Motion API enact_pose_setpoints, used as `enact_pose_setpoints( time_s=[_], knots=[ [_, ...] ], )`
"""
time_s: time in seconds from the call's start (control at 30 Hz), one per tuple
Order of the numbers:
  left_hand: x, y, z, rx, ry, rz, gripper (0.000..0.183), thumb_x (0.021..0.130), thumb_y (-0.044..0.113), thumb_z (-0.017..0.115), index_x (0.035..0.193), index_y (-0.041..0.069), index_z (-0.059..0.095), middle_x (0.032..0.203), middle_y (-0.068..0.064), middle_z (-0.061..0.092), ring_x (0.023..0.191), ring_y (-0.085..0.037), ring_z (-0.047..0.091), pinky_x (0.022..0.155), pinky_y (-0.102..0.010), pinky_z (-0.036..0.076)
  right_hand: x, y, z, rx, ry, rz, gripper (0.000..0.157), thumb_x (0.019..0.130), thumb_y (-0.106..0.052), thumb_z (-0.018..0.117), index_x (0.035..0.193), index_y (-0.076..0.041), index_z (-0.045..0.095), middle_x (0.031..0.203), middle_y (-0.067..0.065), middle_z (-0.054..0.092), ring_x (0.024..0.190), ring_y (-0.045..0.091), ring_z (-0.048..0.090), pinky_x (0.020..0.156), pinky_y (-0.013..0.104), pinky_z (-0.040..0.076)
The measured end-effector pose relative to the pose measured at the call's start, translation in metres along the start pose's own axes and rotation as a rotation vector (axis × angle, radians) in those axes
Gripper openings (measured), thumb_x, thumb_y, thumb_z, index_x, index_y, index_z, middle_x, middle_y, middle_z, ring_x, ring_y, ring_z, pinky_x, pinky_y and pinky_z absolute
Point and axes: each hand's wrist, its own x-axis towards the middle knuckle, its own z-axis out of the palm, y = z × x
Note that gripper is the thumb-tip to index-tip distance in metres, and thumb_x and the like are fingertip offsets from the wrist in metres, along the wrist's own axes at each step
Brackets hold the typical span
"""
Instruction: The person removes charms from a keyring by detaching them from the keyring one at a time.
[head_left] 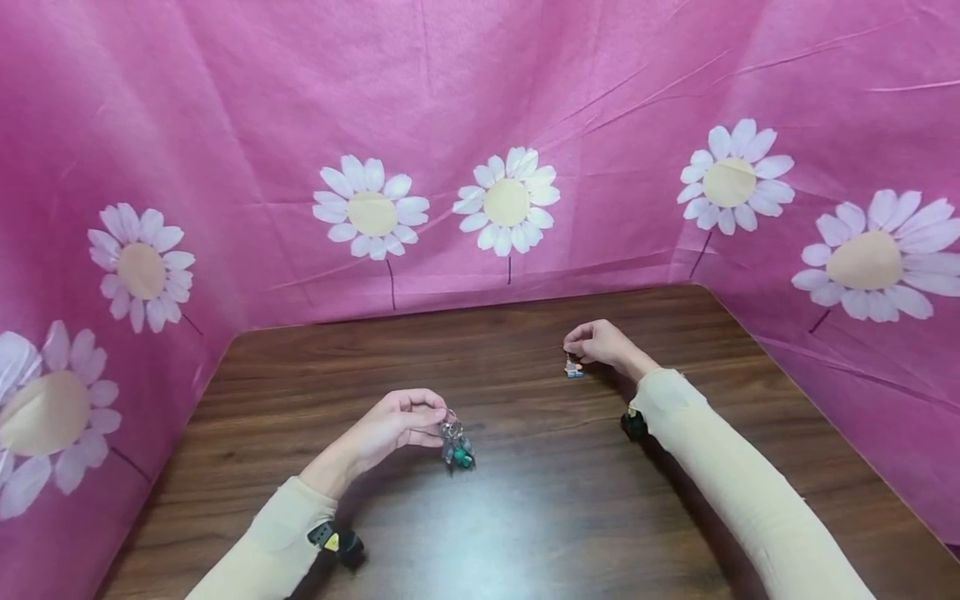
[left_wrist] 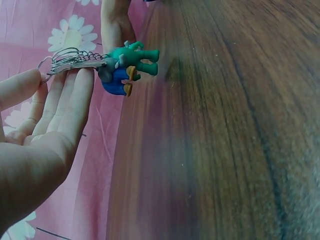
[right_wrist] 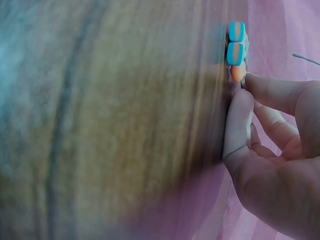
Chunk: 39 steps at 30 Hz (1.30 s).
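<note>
My left hand (head_left: 390,427) pinches a metal key ring (left_wrist: 44,69) between thumb and index finger, above the left-middle of the table. Several chained keychains hang from it in a bunch, among them a green figure (left_wrist: 131,56) and a blue-and-grey figure (left_wrist: 116,82) with yellowish feet. The other fingers of that hand lie beneath the chains. Farther back on the right, my right hand (head_left: 603,343) pinches a small figure keychain (head_left: 573,367) by its top. Its blue feet (right_wrist: 235,53) show in the right wrist view. Whether this figure touches the tabletop, I cannot tell.
The brown wood-grain table (head_left: 480,358) stretches under both hands. A pink cloth (head_left: 247,125) printed with white daisies rises along its back and both sides. A black wrist camera (head_left: 348,547) is strapped to the left sleeve, another (head_left: 633,424) to the right.
</note>
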Motion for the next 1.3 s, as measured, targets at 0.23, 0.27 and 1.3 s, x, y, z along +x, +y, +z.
enact_pose_setpoints(
  time_s=[0.23,0.27,1.3],
  knots=[
    [0.006,0.005,0.003,-0.017,-0.025,0.011,0.008,0.099,0.007,0.062,0.106,0.003,0.065,0.106,-0.012,0.072,0.093,-0.022,0.071,0.091,-0.045,0.060,0.004,-0.001,-0.001,0.018,0.010,0.018,0.025,0.096,-0.004,0.067,0.115,0.013,0.066,0.095,0.012,0.073,0.077,0.013,0.065,0.071,0.026,0.062],
    [0.008,0.007,0.004,-0.021,-0.029,0.014,0.008,0.099,0.007,0.062,0.106,0.003,0.065,0.105,-0.012,0.072,0.093,-0.023,0.072,0.091,-0.046,0.060,0.004,-0.002,-0.002,0.018,0.011,0.014,0.025,0.097,-0.004,0.066,0.115,0.013,0.065,0.096,0.012,0.073,0.076,0.013,0.064,0.071,0.025,0.062],
    [0.015,0.073,0.056,0.116,0.011,0.192,0.019,0.097,0.009,0.070,0.111,-0.003,0.069,0.100,-0.015,0.072,0.089,-0.022,0.071,0.093,-0.047,0.059,-0.122,-0.121,0.076,0.160,-0.297,-0.481,0.028,0.092,-0.011,0.077,0.118,-0.009,0.070,0.108,0.004,0.073,0.102,0.023,0.068,0.090,0.038,0.060]
  ],
)
